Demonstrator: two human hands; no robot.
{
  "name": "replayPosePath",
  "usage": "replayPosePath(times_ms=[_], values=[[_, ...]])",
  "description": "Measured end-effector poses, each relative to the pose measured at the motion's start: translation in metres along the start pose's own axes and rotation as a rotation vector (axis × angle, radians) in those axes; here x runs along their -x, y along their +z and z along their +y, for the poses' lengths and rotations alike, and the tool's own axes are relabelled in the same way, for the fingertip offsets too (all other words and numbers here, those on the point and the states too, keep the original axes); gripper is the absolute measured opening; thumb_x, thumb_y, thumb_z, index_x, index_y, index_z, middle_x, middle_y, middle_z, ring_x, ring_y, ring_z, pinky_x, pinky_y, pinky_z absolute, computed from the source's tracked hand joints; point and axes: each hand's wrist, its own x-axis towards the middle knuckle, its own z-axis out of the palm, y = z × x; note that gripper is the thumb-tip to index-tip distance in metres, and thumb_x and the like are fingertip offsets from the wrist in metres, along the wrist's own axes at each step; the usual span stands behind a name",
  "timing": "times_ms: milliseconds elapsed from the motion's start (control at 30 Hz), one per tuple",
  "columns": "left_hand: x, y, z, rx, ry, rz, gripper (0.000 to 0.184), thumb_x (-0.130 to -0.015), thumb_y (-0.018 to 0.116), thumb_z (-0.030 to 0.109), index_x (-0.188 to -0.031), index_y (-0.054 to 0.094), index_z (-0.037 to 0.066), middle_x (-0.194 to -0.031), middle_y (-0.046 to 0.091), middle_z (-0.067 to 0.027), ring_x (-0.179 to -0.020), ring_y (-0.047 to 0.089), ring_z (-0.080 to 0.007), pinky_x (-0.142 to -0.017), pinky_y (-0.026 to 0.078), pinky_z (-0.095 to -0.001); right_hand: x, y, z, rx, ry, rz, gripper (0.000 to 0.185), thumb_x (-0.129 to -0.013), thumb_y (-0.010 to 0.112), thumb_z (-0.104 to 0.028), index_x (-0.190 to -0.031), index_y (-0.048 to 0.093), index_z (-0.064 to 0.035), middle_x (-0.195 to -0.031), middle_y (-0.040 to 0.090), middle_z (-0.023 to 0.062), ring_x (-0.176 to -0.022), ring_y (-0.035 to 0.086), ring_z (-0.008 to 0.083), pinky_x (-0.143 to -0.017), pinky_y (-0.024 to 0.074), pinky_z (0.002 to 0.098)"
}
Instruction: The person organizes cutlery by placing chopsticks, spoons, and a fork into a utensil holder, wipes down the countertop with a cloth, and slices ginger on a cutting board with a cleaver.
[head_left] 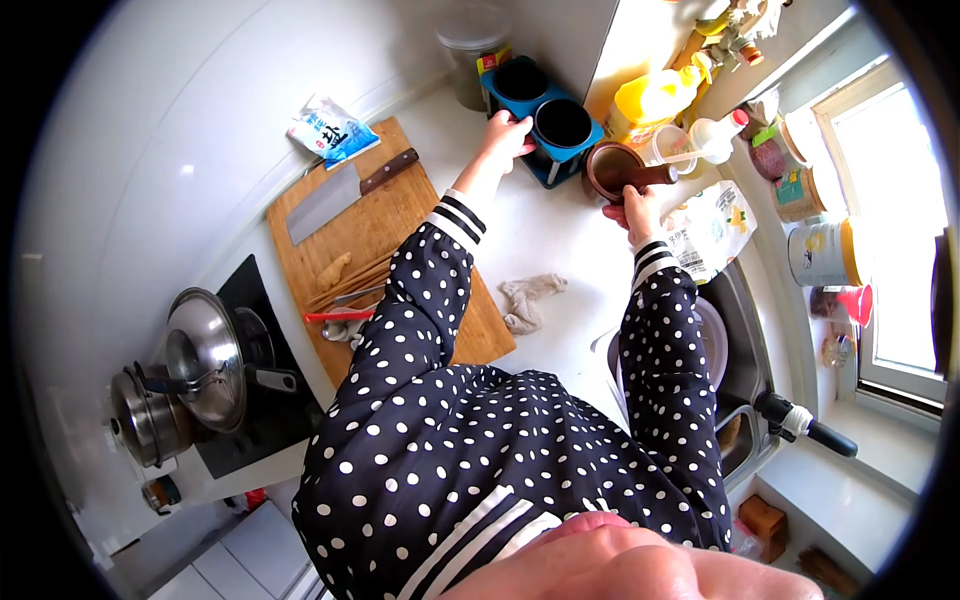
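Note:
At the back of the counter stands a blue two-compartment holder (572, 158) with dark round openings. The fingers of my left hand (505, 143) are closed on its near left edge. To the right of the holder, a brown pot (607, 172) with a stubby brown handle sits close to it. My right hand (635, 213) has its fingers around the near side of that pot, below the handle; part of the grip is hidden. A clear-lidded jar (473, 45) stands behind the blue holder.
To the left, a cutting board (430, 300) carries a cleaver (325, 205), ginger and chopsticks; a blue-white packet (333, 132) lies at its back. Pans (208, 350) sit on the stove. A crumpled cloth (530, 300) lies mid-counter. Bottles (655, 100) and a sink (745, 310) are to the right.

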Motion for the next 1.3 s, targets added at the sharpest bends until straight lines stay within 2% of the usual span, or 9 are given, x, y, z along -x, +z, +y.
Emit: replayPosePath(times_ms=[533, 767, 967, 1067, 1167, 1200, 1233, 1267, 1300], values=[[-0.004, -0.005, 0.006, 0.043, 0.018, -0.096, 0.021, -0.084, 0.058, 0.017, -0.102, 0.049, 0.007, -0.103, 0.055, -0.0062, -0.094, 0.055, -0.0202, -0.081, 0.046, -0.0391, -0.001, 0.001, 0.006, -0.053, 0.001, -0.029, 0.024, -0.083, 0.044, -0.012, -0.103, 0.038, -0.0007, -0.073, 0.058, 0.0140, -0.047, 0.061, 0.0210, -0.035, 0.0477, 0.0236], [-0.003, -0.020, -0.002, 0.018, 0.015, -0.130, 0.036, -0.081, 0.063, 0.025, -0.109, 0.049, 0.007, -0.105, 0.055, -0.0062, -0.093, 0.055, -0.0199, -0.080, 0.046, -0.0381, 0.003, 0.000, 0.001, 0.011, 0.010, -0.029, 0.022, -0.084, 0.042, -0.013, -0.103, 0.040, -0.0036, -0.074, 0.061, 0.0131, -0.052, 0.063, 0.0198, -0.041, 0.0479, 0.0226], [0.017, -0.014, -0.002, -0.156, 0.116, 0.139, 0.052, -0.079, 0.065, 0.026, -0.119, 0.042, 0.003, -0.108, 0.055, -0.0109, -0.094, 0.055, -0.0180, -0.076, 0.047, -0.0338, 0.000, -0.012, 0.004, -0.106, 0.025, -0.171, 0.025, -0.087, 0.043, -0.015, -0.111, 0.038, -0.0059, -0.081, 0.060, 0.0130, -0.059, 0.064, 0.0212, -0.049, 0.0520, 0.0255], [0.081, -0.014, 0.007, -0.177, 0.208, 0.067, 0.053, -0.081, 0.063, 0.024, -0.122, 0.040, 0.001, -0.110, 0.055, -0.0134, -0.092, 0.057, -0.0171, -0.071, 0.049, -0.0288, -0.019, -0.021, 0.029, -0.227, 0.126, -0.229, 0.034, -0.090, 0.048, -0.028, -0.112, 0.036, -0.0050, -0.093, 0.060, 0.0188, -0.068, 0.064, 0.0241, -0.058, 0.0529, 0.0292], [0.149, -0.024, -0.025, -0.222, 0.302, -0.119, 0.036, -0.083, 0.061, 0.017, -0.113, 0.049, 0.003, -0.099, 0.059, -0.0069, -0.084, 0.057, -0.0123, -0.068, 0.049, -0.0243, 0.001, -0.013, 0.041, -0.308, 0.106, -0.196, 0.044, -0.088, 0.051, -0.033, -0.111, 0.032, -0.0005, -0.093, 0.060, 0.0224, -0.083, 0.063, 0.0282, -0.065, 0.0522, 0.0298], [0.176, -0.028, -0.044, -0.297, 0.388, -0.133, 0.033, -0.083, 0.061, 0.017, -0.111, 0.050, 0.003, -0.097, 0.059, -0.0055, -0.083, 0.056, -0.0110, -0.069, 0.048, -0.0243, 0.024, -0.005, 0.037, -0.266, 0.122, -0.209, 0.051, -0.089, 0.049, -0.034, -0.120, 0.029, 0.0001, -0.094, 0.061, 0.0208, -0.081, 0.063, 0.0258, -0.064, 0.0516, 0.0290], [0.204, -0.031, -0.060, -0.357, 0.403, -0.149, 0.034, -0.080, 0.062, 0.022, -0.105, 0.054, 0.002, -0.091, 0.063, -0.0095, -0.080, 0.061, -0.0162, -0.071, 0.049, -0.0280, 0.044, 0.000, 0.041, -0.195, 0.110, -0.299, 0.053, -0.089, 0.049, -0.034, -0.124, 0.029, -0.0003, -0.094, 0.061, 0.0188, -0.079, 0.062, 0.0238, -0.063, 0.0509, 0.0278], [0.239, -0.034, -0.061, -0.510, 0.294, -0.186, 0.031, -0.082, 0.061, 0.018, -0.108, 0.053, 0.002, -0.092, 0.060, -0.0053, -0.081, 0.056, -0.0104, -0.071, 0.048, -0.0239, 0.063, 0.004, 0.044, -0.128, 0.090, -0.388, 0.055, -0.090, 0.048, -0.034, -0.128, 0.029, -0.0007, -0.095, 0.062, 0.0167, -0.078, 0.062, 0.0217, -0.062, 0.0501, 0.0267], [0.266, -0.039, -0.066, -0.517, 0.185, -0.211, 0.029, -0.083, 0.060, 0.018, -0.106, 0.054, 0.002, -0.087, 0.061, -0.0049, -0.077, 0.057, -0.0108, -0.071, 0.047, -0.0239, 0.083, 0.010, 0.047, -0.008, 0.082, -0.487, 0.053, -0.090, 0.048, -0.034, -0.128, 0.032, -0.0017, -0.094, 0.062, 0.0144, -0.076, 0.062, 0.0193, -0.062, 0.0488, 0.0253]])
